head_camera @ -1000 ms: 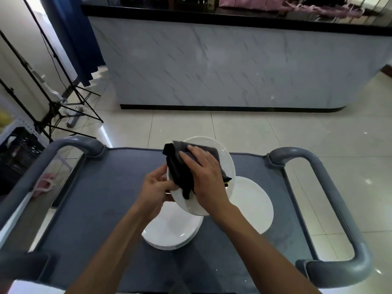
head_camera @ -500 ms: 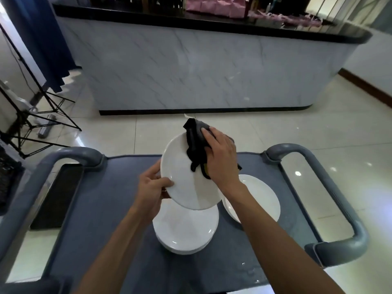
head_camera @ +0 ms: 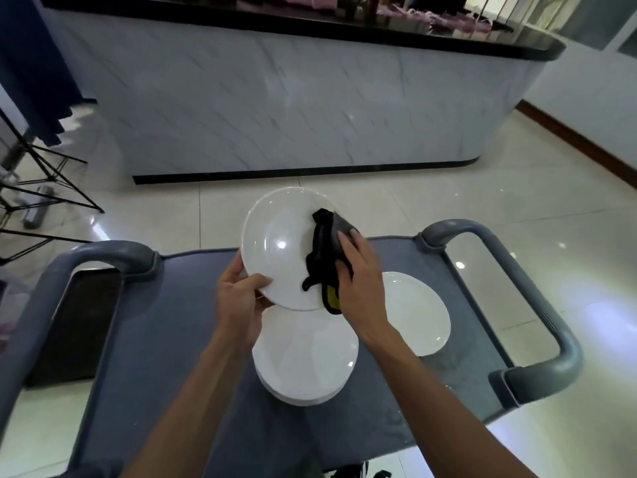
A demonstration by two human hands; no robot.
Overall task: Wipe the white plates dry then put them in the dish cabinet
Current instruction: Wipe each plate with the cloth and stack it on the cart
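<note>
A white plate (head_camera: pixel 275 246) is tilted up above the grey cart top (head_camera: pixel 165 326). My left hand (head_camera: pixel 238 298) grips its lower left rim, thumb on the face. My right hand (head_camera: pixel 358 281) presses a dark cloth (head_camera: pixel 322 257) with a yellow patch against the plate's right side, fingers curled over the cloth. Below lies a stack of white plates (head_camera: pixel 305 363) on the cart. A single white plate (head_camera: pixel 417 312) lies flat to the right of the stack, partly hidden by my right forearm.
Grey cart handles rise at the left (head_camera: pixel 103 253) and right (head_camera: pixel 537 298). A marble-fronted counter (head_camera: pixel 293 98) with a black top stands ahead across a glossy tiled floor. Black tripod legs (head_camera: pixel 44 188) stand at the far left.
The plate has been raised and turned more toward me. My right hand and the cloth have slid from the plate's middle toward its right edge. The view has shifted left to right.
</note>
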